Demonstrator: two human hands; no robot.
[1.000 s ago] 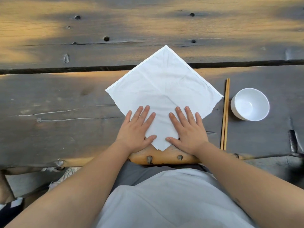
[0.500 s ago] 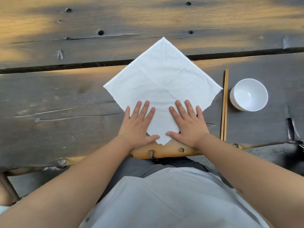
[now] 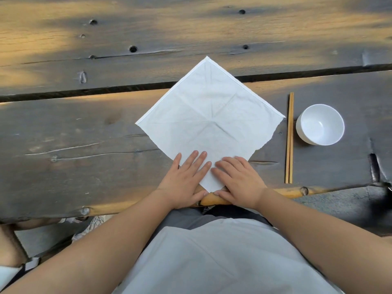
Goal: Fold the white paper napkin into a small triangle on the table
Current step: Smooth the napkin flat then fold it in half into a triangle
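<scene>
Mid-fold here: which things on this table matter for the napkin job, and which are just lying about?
In the job:
white paper napkin
left hand
right hand
wooden table

Lying about:
chopsticks, right of the napkin
white bowl, empty, beyond the chopsticks

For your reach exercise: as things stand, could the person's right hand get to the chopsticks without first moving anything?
Probably yes. The right hand rests on the napkin, and the chopsticks lie just to its right on bare table, with nothing between them. The bowl sits beyond.
</scene>
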